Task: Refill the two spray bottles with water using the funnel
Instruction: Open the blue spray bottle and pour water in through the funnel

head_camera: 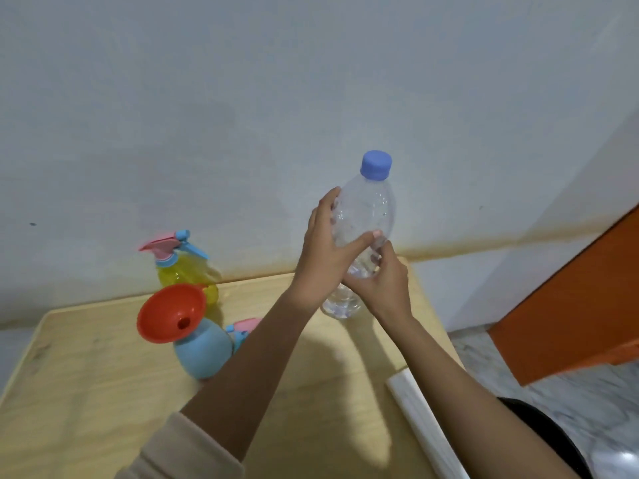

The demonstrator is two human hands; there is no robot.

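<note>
A clear plastic water bottle [368,209] with a blue cap [376,164] stands upright near the table's far edge, with some water at its bottom. My left hand [328,250] grips its side and my right hand [383,281] holds its lower part. A red funnel [171,312] sits tilted in the neck of the blue spray bottle [205,350], whose pink and blue spray head [243,328] lies on the table beside it. Behind stands the yellow spray bottle [186,274] with its pink spray head [166,245] on.
The light wooden table [86,392] stands against a pale wall. A white rolled sheet [425,426] lies along the table's right edge. An orange piece of furniture [570,305] stands to the right on a marble floor.
</note>
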